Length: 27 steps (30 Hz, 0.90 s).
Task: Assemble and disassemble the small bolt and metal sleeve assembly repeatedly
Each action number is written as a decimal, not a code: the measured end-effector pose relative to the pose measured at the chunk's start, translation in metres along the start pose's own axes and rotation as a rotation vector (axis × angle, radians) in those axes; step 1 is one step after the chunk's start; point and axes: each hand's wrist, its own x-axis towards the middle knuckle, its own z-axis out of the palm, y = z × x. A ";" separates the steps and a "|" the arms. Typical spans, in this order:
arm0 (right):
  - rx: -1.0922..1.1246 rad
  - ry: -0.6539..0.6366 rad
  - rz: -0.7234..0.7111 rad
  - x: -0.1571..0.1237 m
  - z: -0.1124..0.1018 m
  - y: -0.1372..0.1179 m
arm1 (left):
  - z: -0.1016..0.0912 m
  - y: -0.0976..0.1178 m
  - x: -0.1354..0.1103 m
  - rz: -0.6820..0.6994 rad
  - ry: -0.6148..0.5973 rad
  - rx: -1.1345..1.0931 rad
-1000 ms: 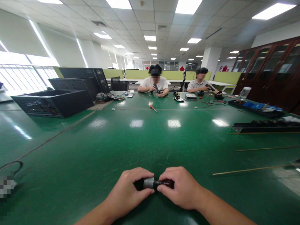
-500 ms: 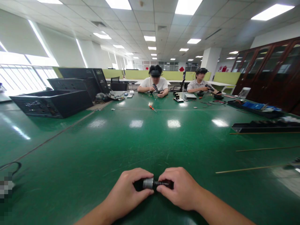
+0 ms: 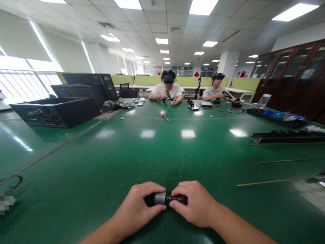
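Observation:
Low in the middle of the head view, both my hands are on one small part that lies sideways between them. Its left end is a silver-grey metal cylinder [image 3: 160,198]; my left hand [image 3: 138,205] is closed around it, thumb below and fingers above. A thin black ridged neck runs from the cylinder to a dark reddish-brown handle-like end [image 3: 180,199]. My right hand [image 3: 196,203] pinches this end and the neck between thumb and fingers. The palms hide the outer tips, and the exact kind of part cannot be made out.
The hands are over a shiny green tabletop [image 3: 142,152]. Farther off lies an orange screwdriver [image 3: 164,117]. Black computer cases [image 3: 58,112] stand at left. Thin rods [image 3: 264,183] and a black tray [image 3: 276,118] lie at right. Two co-workers [image 3: 167,89] sit opposite, handling tools.

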 end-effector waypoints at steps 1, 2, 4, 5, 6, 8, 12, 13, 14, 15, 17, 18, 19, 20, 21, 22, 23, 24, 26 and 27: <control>0.001 0.001 0.002 0.000 0.000 0.000 | 0.000 0.000 0.000 -0.006 -0.003 -0.001; 0.002 0.002 0.003 0.000 0.001 0.001 | 0.000 -0.001 0.000 -0.012 -0.006 0.000; 0.001 0.002 0.004 0.000 0.001 0.001 | 0.000 -0.001 0.000 -0.017 -0.013 0.005; 0.000 0.002 0.005 0.000 0.001 0.001 | 0.000 -0.002 0.000 -0.016 -0.018 0.007; -0.001 0.001 0.005 0.000 0.001 0.000 | 0.000 -0.002 0.000 -0.012 -0.021 0.009; -0.002 0.003 0.004 0.000 0.000 0.000 | 0.000 -0.003 0.000 -0.008 -0.030 0.010; -0.009 -0.004 0.004 0.000 0.000 -0.001 | -0.001 -0.004 0.000 -0.018 -0.033 0.014; -0.009 -0.007 0.006 0.000 0.000 -0.001 | -0.001 -0.004 0.000 -0.020 -0.034 0.015; -0.008 -0.009 0.009 0.000 0.000 -0.001 | -0.001 -0.004 0.000 -0.022 -0.033 0.016; -0.007 -0.010 0.010 0.000 0.000 -0.001 | -0.001 -0.004 0.000 -0.023 -0.034 0.017; -0.004 -0.012 0.012 0.000 0.000 -0.001 | -0.002 -0.003 0.000 -0.019 -0.034 0.016; -0.003 -0.011 0.012 0.000 0.000 -0.001 | -0.002 -0.003 0.000 -0.016 -0.032 0.015; -0.002 -0.009 0.012 0.000 0.000 -0.001 | -0.002 -0.003 0.000 -0.014 -0.029 0.014; -0.001 -0.007 0.012 0.000 0.000 0.000 | -0.002 -0.003 0.000 -0.012 -0.028 0.014; 0.000 -0.005 0.013 0.001 0.001 0.000 | -0.001 -0.003 0.000 -0.011 -0.024 0.015; 0.000 -0.004 0.013 0.001 0.001 0.000 | -0.001 -0.003 0.000 -0.009 -0.020 0.015; 0.001 -0.003 0.013 0.001 0.001 0.000 | -0.001 -0.003 0.000 -0.008 -0.017 0.015; 0.002 -0.004 0.012 0.001 0.001 0.000 | -0.001 -0.003 0.000 -0.007 -0.015 0.014; 0.004 0.000 0.011 0.001 0.000 0.000 | 0.000 -0.003 0.000 -0.005 -0.011 0.012; 0.003 0.001 0.010 0.000 0.000 0.000 | 0.000 -0.003 0.000 -0.004 -0.009 0.012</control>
